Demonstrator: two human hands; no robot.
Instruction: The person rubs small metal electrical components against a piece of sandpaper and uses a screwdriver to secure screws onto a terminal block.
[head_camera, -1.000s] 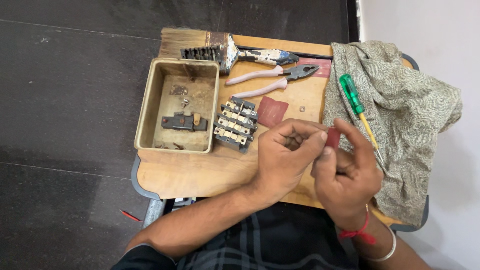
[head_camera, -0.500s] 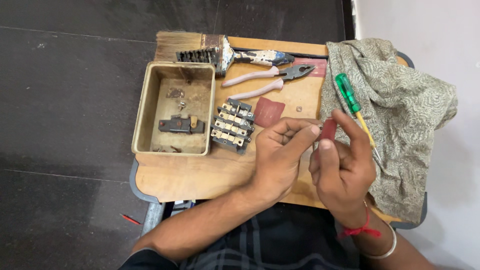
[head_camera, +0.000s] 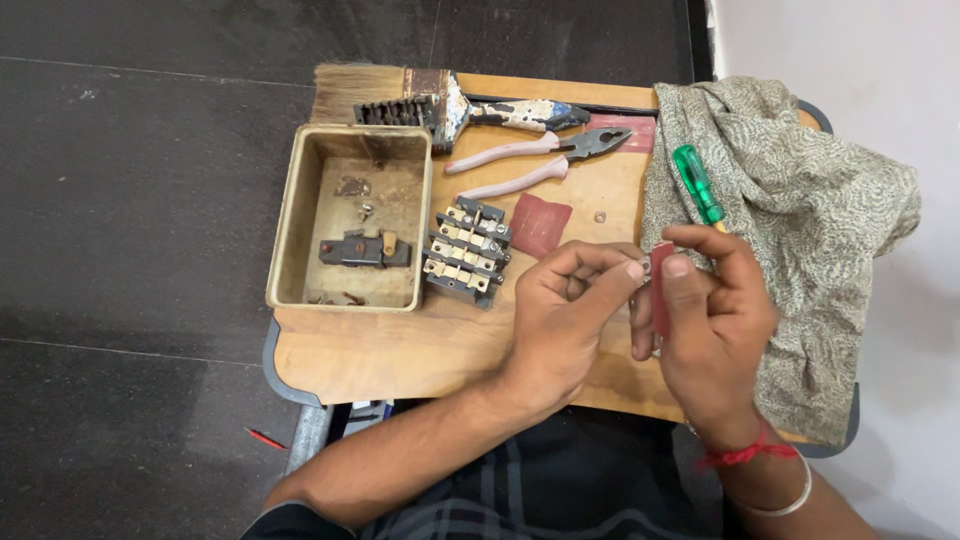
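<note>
Pinching a small metal part (head_camera: 645, 266) — left hand (head_camera: 560, 315) and right hand (head_camera: 712, 315) together, red sandpaper (head_camera: 662, 300) in right; terminal block (head_camera: 465, 250) left.

two hands (head_camera: 640, 310), one pliers (head_camera: 540, 160), one paintbrush (head_camera: 440, 105), one green screwdriver (head_camera: 697, 185), one metal tray (head_camera: 350, 225), one terminal block (head_camera: 467, 250), one cloth (head_camera: 800, 230)

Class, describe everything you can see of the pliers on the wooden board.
The pliers lie flat on the wooden board, untouched by either hand. Two pale pink handles, seemingly plastic-sleeved, point left and spread slightly apart; the dark metal jaws point right and look nearly closed. They sit just below the paintbrush, right of the open box, with the jaw tip by a reddish sheet.
</note>
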